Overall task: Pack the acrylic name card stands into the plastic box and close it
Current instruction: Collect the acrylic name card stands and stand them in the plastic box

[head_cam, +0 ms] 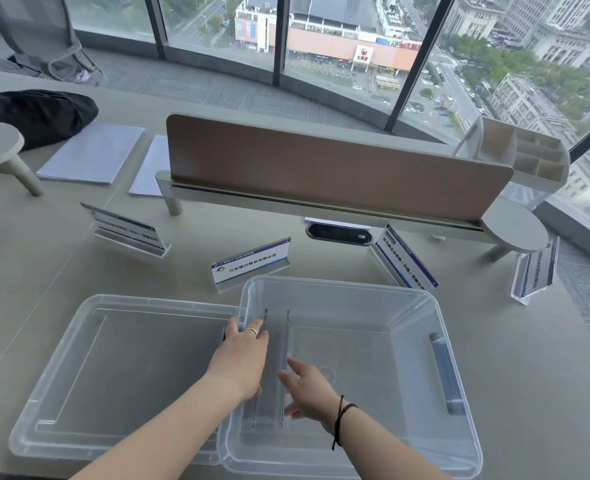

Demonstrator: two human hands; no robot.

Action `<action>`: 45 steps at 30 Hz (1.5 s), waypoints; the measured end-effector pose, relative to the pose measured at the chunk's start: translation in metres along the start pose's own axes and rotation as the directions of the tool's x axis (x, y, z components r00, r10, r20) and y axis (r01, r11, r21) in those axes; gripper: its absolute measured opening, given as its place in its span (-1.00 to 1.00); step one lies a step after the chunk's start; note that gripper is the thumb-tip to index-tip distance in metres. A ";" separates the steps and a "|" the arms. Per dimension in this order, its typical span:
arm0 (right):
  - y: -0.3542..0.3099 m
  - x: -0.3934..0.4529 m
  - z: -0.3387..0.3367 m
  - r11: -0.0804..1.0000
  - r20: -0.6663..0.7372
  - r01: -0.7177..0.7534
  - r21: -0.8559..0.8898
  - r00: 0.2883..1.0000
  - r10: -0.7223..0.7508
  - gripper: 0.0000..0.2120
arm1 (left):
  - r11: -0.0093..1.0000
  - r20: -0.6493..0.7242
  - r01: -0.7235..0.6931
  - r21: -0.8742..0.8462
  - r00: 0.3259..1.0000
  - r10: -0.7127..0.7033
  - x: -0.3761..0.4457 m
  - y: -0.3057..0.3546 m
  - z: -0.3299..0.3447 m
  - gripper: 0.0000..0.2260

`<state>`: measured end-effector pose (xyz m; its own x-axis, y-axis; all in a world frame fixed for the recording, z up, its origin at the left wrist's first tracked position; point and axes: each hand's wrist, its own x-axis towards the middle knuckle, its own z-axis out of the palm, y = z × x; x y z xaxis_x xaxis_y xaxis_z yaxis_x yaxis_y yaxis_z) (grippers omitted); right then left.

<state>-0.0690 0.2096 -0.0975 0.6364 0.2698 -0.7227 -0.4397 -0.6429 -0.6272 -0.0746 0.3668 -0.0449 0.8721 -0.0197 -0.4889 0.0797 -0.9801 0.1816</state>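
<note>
4 Chinese-lettered stands [251, 264] beyond box [342, 289]

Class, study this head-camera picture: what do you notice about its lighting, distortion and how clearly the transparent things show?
Head view: soft daylight from the windows, faint shadows; wide-angle lens bends the window frames and divider; the clear plastic box and lid show mostly by their edges; stands inside read as thin lines.

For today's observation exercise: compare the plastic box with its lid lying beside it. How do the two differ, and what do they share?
The box is deep with tall walls; the lid is shallow and flat. The box holds two stands on edge and both hands reach into it; the lid holds nothing. The box has a grey handle on its right wall; the lid shows none. Both are clear plastic, rectangular with rounded corners.
</note>
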 end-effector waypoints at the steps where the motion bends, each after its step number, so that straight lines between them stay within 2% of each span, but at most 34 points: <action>1: 0.000 0.000 0.000 1.000 0.004 0.003 -0.009 1.000 -0.003 -0.45 | 1.000 0.003 0.002 0.004 1.000 -0.002 0.000 0.000 0.000 -0.22; 8: -0.006 -0.010 -0.007 0.998 0.075 -0.020 0.056 0.997 0.015 -0.40 | 0.999 0.011 0.027 0.031 1.000 -0.027 0.000 0.005 -0.003 -0.18; 11: -0.011 -0.017 -0.031 1.000 0.089 0.023 -0.021 0.996 -0.021 -0.32 | 0.997 0.048 0.070 -0.012 0.996 -0.069 0.002 0.011 -0.012 -0.24; 13: -0.019 -0.024 -0.060 0.995 0.085 0.091 -0.049 0.993 -0.087 -0.45 | 0.993 -0.023 0.086 -0.077 0.996 -0.088 0.008 0.020 -0.019 -0.38; 15: -0.024 -0.029 -0.099 0.986 0.058 0.168 0.015 0.984 -0.169 -0.66 | 0.986 -0.153 0.075 -0.150 0.983 -0.098 0.017 0.036 -0.029 -0.57; 17: -0.030 -0.033 -0.148 0.962 -0.035 0.250 0.105 0.968 -0.248 -0.75 | 0.966 -0.248 0.052 -0.253 0.962 -0.116 0.031 0.058 -0.043 -0.70; 19: -0.029 -0.028 -0.201 0.930 -0.219 0.339 0.138 0.927 -0.305 -0.77 | 0.933 -0.294 -0.005 -0.361 0.950 -0.109 0.049 0.085 -0.060 -0.74; 21: -0.022 -0.016 -0.252 0.922 -0.437 0.385 0.047 0.838 -0.328 -0.81 | 0.899 -0.320 -0.070 -0.432 0.944 -0.081 0.068 0.112 -0.073 -0.78; 23: -0.010 0.001 -0.298 0.945 -0.571 0.305 -0.121 0.757 -0.318 -0.86 | 0.889 -0.327 -0.099 -0.447 0.943 -0.059 0.087 0.139 -0.079 -0.79; 24: -0.002 0.010 -0.316 0.954 -0.594 0.222 -0.202 0.747 -0.300 -0.81 | 0.889 -0.325 -0.103 -0.447 0.944 -0.054 0.097 0.152 -0.080 -0.79; 26: 0.016 0.034 -0.341 0.942 -0.563 0.068 -0.328 0.787 -0.253 -0.64 | 0.894 -0.313 -0.110 -0.434 0.949 -0.035 0.117 0.174 -0.079 -0.78; 28: 0.033 0.057 -0.351 0.906 -0.495 -0.007 -0.423 0.840 -0.224 -0.58 | 0.905 -0.286 -0.106 -0.411 0.958 -0.018 0.133 0.195 -0.077 -0.75; 32: 0.064 0.089 -0.358 0.865 -0.401 0.015 -0.502 0.882 -0.248 -0.90 | 0.913 -0.249 -0.083 -0.400 0.968 -0.021 0.155 0.224 -0.070 -0.71; 36: 0.084 0.102 -0.381 0.828 -0.350 0.071 -0.556 0.883 -0.311 -0.85 | 0.918 -0.241 -0.034 -0.395 0.968 -0.068 0.169 0.233 -0.064 -0.64; 39: 0.092 0.107 -0.411 0.751 -0.289 0.107 -0.651 0.880 -0.376 -0.93 | 0.922 -0.220 0.035 -0.385 0.967 -0.129 0.179 0.237 -0.061 -0.58; 42: 0.102 0.105 -0.437 0.683 -0.237 0.136 -0.717 0.875 -0.423 -0.78 | 0.938 -0.182 0.087 -0.334 0.971 -0.155 0.190 0.249 -0.060 -0.56; 45: 0.116 0.105 -0.453 0.672 -0.203 0.180 -0.718 0.870 -0.450 -0.73 | 0.964 -0.147 0.058 -0.258 0.984 -0.098 0.203 0.265 -0.057 -0.55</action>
<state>0.2338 -0.1607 -0.1145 0.8797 0.3787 -0.2875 0.2746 -0.8983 -0.3431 0.1505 0.1141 -0.0474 0.9213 0.1059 -0.3741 0.2519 -0.8955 0.3670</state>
